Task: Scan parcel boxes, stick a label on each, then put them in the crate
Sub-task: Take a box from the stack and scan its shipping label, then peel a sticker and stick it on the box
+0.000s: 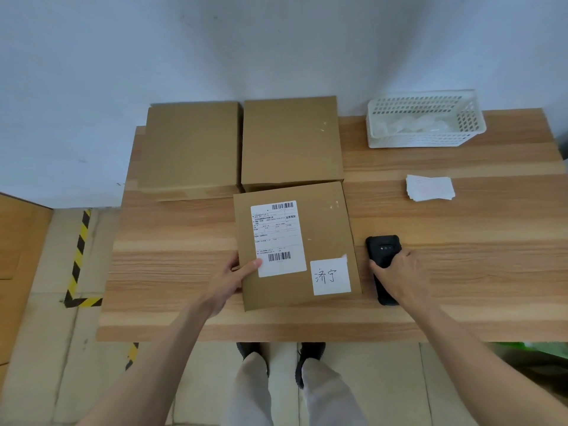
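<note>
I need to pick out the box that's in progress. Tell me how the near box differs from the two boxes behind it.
The near box carries a printed shipping label and a handwritten sticker; the two back boxes show bare tops. The left hand grips the near box's edge; nothing touches the back boxes. The near box sits slightly turned; the back boxes lie side by side at the wall. All are plain brown cardboard.

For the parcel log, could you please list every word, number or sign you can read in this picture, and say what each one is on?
"济宁": handwritten on the square white sticker at the near right corner of the front brown cardboard box.
Large white printed shipping label on the same box: two barcodes and small printed lines, too small to read.
Stack of white paper slips on the wooden table: faint marks, illegible.
Black handheld scanner: no readable text.
</note>
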